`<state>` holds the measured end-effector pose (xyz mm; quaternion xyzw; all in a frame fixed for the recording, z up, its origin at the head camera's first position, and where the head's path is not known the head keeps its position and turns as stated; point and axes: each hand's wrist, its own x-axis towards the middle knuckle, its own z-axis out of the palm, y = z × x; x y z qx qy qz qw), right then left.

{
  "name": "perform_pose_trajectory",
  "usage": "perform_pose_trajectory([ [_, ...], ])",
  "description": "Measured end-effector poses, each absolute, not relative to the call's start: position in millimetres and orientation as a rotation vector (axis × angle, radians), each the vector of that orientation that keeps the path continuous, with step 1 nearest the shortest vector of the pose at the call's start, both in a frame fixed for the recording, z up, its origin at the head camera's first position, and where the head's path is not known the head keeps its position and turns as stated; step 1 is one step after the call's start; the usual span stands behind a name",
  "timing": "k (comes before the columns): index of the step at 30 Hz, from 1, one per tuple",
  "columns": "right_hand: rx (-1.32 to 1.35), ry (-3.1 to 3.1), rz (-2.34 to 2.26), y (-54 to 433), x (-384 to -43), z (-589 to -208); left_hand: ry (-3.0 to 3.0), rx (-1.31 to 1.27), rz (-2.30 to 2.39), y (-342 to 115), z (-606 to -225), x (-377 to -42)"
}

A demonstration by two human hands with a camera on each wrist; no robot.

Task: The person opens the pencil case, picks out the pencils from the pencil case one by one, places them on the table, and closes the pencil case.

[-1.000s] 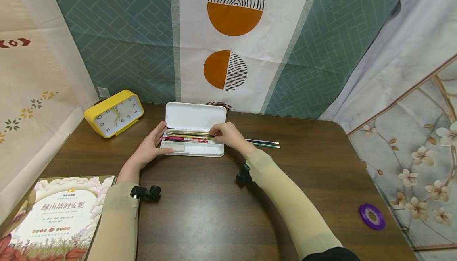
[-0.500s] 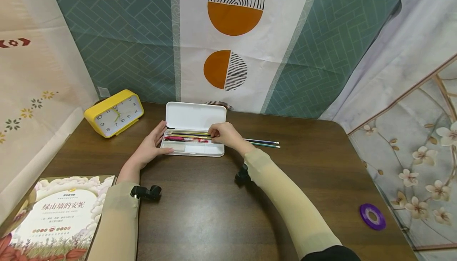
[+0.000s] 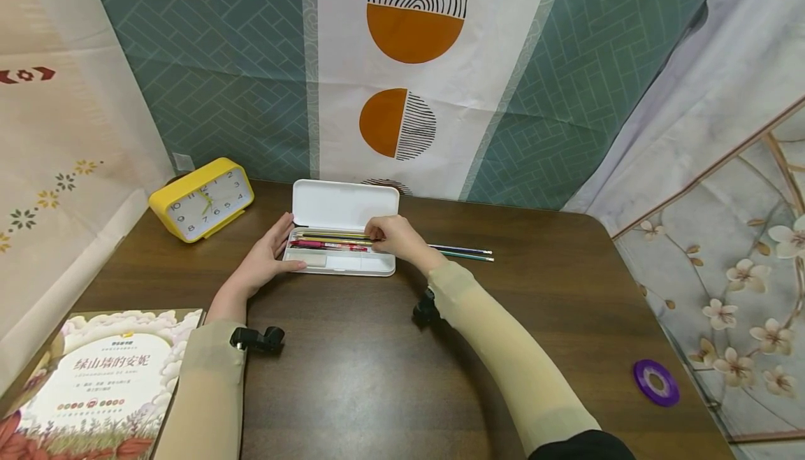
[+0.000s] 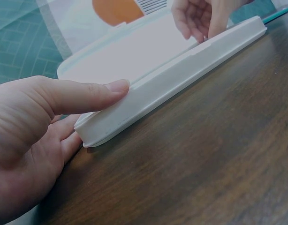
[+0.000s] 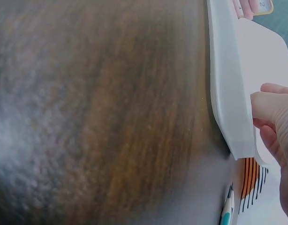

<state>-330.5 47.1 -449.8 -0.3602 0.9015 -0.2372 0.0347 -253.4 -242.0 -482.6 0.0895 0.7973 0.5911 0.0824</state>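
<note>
A white pencil case (image 3: 377,264) lies with its lid (image 3: 344,203) raised. Several pencils (image 3: 333,235), a red pen (image 3: 327,245) and a pale eraser-like block (image 3: 307,258) are inside. My left hand (image 3: 260,261) holds the case's left end; in the left wrist view its thumb lies over the front wall, fingers at the end. My right hand (image 3: 399,240) reaches into the case's right part, with curled fingertips pinching at the pencils; the exact contact is hidden. Two pencils (image 3: 468,253) lie on the table right of the case, partly behind my right wrist.
A yellow clock (image 3: 202,201) stands at the back left of the wooden table (image 3: 339,376). A book (image 3: 107,383) lies at the front left. A purple ring-shaped roll (image 3: 656,382) is near the right edge. Patterned cloth hangs behind.
My right hand has shifted slightly left over the pencils in the case. My left hand and the case have stayed in place.
</note>
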Motion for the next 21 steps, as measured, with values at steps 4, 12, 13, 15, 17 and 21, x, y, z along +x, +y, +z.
perform_pose_trajectory([
  [4,-1.135,2.789,-0.7,46.4,-330.8,-450.5,2.381,0.261,1.762,-243.0,-483.0,-253.9],
  [12,-1.186,2.811,-0.657,45.5,-330.1,-451.5,2.383,0.267,1.765,-243.9,-484.5,-254.7],
  [13,-1.19,2.812,-0.655,45.5,-330.1,-451.4,2.382,0.267,1.765,-243.8,-484.5,-254.6],
  [15,-1.188,2.814,-0.653,45.7,-329.4,-450.6,2.383,0.267,1.763,-243.9,-484.5,-254.6],
  [17,-1.177,2.811,-0.664,46.2,-328.4,-449.1,2.382,0.269,1.762,-244.0,-484.2,-254.3],
  [21,-1.149,2.805,-0.687,46.9,-327.5,-446.8,2.383,0.271,1.761,-244.2,-483.3,-253.6],
])
